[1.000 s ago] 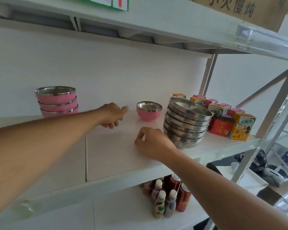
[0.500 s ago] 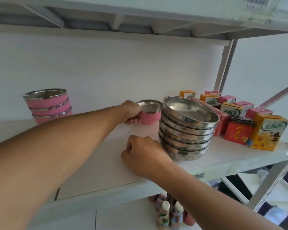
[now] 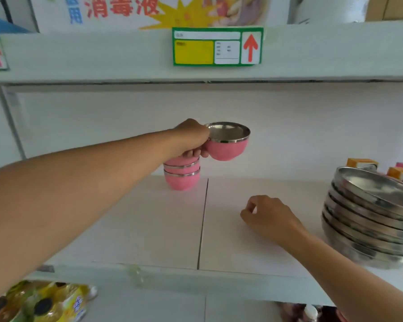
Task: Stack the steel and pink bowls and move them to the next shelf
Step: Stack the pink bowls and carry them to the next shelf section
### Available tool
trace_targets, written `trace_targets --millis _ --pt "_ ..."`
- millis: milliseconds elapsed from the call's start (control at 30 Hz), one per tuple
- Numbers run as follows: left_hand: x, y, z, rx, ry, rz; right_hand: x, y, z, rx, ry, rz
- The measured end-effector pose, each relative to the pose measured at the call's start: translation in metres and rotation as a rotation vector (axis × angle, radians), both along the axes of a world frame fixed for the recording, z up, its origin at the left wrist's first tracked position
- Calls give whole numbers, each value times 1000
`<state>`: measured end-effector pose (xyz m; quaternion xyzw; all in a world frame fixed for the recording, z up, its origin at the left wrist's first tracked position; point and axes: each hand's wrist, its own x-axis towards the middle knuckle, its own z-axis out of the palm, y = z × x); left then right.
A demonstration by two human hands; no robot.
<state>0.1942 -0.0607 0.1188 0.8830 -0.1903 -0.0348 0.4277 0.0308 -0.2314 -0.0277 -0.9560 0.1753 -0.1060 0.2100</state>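
Holding a pink bowl (image 3: 227, 145) by its near rim, the left hand (image 3: 191, 140) makes the grip: thumb over the steel edge, fingers curled under the pink side, the bowl lifted clear of the shelf (image 3: 149, 228) and roughly level, its steel lining facing up. Just below that hand, partly hidden by it, stands the stack of pink bowls (image 3: 182, 176) on the shelf, near the back wall and just left of the seam (image 3: 203, 224) that splits the shelf boards. Right of the seam, the right hand (image 3: 269, 217) hovers low over the shelf or rests on it, which one is unclear, loosely curled with thumb and forefinger close together and nothing in it. Farther right of the seam, at the frame edge, sits the tilted stack of steel bowls (image 3: 370, 224), with drink cartons (image 3: 361, 163) behind it. Above the seam, a green-bordered label (image 3: 216, 46) with a red arrow hangs on the upper shelf edge.
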Motion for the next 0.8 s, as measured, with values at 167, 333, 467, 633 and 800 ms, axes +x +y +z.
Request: trace_targets --millis 167,333,467,633,800 --pt "28 78 20 -54 9 211 13 20 10 3 -20 45" --pt "51 106 6 -82 74 322 15 30 13 22 -34 74" --pt "67 96 -4 -86 67 327 15 30 13 8 -28 69" --pt "86 74 -14 -57 40 294 13 23 11 -6 -24 43" --pt "95 66 -28 67 -1 327 17 20 8 -3 -19 36"
